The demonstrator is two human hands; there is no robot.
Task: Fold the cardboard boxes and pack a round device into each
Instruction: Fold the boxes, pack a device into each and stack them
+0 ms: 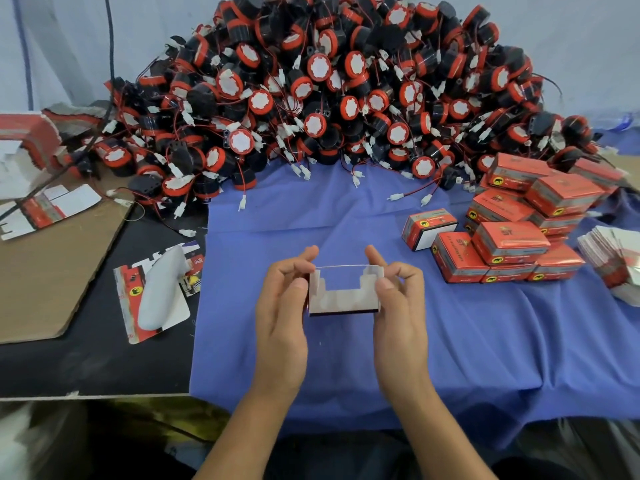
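Half-folded box (343,299) held up in front of the pile of devices (329,91)
Thin, light card, easily creased, I'd say. The left hand (282,299) and right hand (401,299) each pinch an end flap, grip closed; the folded ends look the safest hold.

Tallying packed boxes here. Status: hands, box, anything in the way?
Hands: left hand and right hand pinch the box by its ends. Box open, flaps up, no device inside. Nothing between it and the device pile.
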